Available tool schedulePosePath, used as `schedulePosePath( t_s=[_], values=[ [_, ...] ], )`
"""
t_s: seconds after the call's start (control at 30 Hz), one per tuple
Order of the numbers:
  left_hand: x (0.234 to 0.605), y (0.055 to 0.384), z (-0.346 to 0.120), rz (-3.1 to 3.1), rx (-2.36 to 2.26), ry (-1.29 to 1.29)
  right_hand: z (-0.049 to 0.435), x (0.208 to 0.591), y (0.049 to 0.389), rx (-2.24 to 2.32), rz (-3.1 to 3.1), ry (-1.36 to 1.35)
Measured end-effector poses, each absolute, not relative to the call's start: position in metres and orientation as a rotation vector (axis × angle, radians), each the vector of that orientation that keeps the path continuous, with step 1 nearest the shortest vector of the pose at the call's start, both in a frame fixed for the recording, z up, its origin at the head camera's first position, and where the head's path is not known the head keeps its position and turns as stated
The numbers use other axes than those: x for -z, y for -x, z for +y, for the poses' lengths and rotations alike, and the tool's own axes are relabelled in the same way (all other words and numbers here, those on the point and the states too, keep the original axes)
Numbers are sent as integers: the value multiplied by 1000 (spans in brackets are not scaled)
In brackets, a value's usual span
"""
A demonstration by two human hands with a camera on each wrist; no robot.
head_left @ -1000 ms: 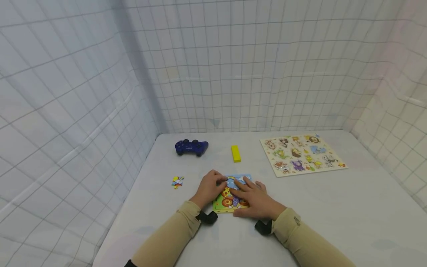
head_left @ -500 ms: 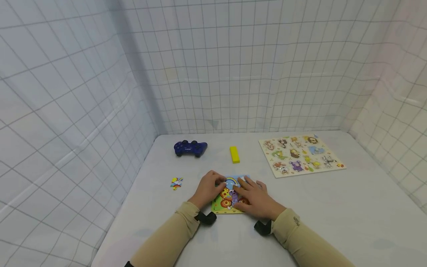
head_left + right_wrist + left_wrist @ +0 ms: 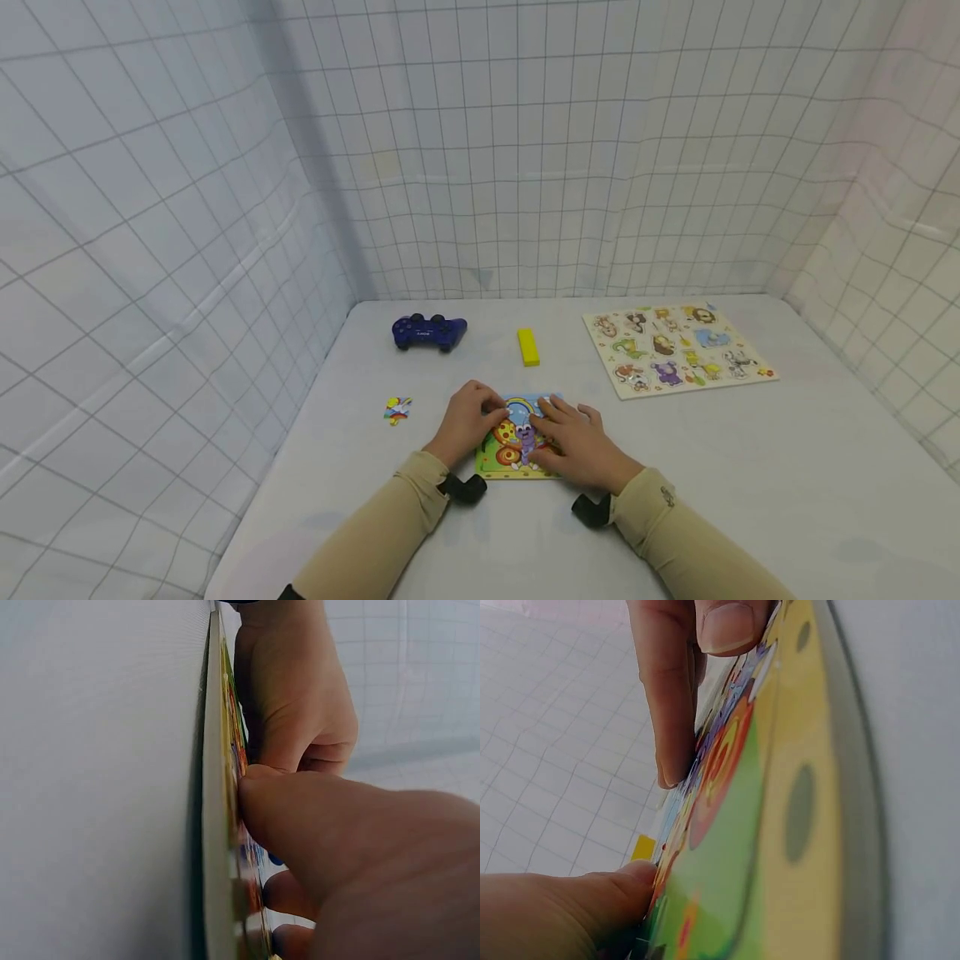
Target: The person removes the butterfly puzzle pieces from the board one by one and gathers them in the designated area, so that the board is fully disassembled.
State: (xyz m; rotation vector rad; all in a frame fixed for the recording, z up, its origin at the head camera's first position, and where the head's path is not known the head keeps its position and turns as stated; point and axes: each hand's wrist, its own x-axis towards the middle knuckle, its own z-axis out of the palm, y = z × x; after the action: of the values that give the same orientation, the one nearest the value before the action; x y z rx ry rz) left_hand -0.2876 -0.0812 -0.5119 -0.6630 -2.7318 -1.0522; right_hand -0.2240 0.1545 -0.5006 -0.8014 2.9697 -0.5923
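A small jigsaw puzzle [image 3: 525,437], with a purple-bodied butterfly and a rainbow on its face, lies on the white table under both hands. My left hand [image 3: 467,423] is at its left side, fingers bent, thumb tip touching the surface in the left wrist view. Whether those fingers pinch anything is hidden. My right hand [image 3: 576,442] lies over the right part with fingers spread. In the right wrist view its thumb [image 3: 277,806] touches the board [image 3: 217,847] near the edge. Left of the hands lies a loose jigsaw piece [image 3: 397,410] with yellow, white and rainbow colours.
A blue game controller [image 3: 428,332] sits at the back left. A yellow block [image 3: 528,347] lies behind the puzzle. At the back right is a larger animal puzzle board [image 3: 678,348]. Checked white cloth [image 3: 555,167] hangs behind the table and along its sides.
My right hand's fingers have shifted slightly to the right over the puzzle, uncovering more of the butterfly. The left hand has stayed nearly in place.
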Motion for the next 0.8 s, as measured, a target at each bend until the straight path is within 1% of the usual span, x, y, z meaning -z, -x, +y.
schedulePosePath(
  t_s=[0.53,0.8],
  values=[
    [512,287,-80,-2744,1042,652,154,499,223,604,2962,806],
    [515,290,-80,-2715,1114,640,152,497,224,592,2951,777]
  ],
)
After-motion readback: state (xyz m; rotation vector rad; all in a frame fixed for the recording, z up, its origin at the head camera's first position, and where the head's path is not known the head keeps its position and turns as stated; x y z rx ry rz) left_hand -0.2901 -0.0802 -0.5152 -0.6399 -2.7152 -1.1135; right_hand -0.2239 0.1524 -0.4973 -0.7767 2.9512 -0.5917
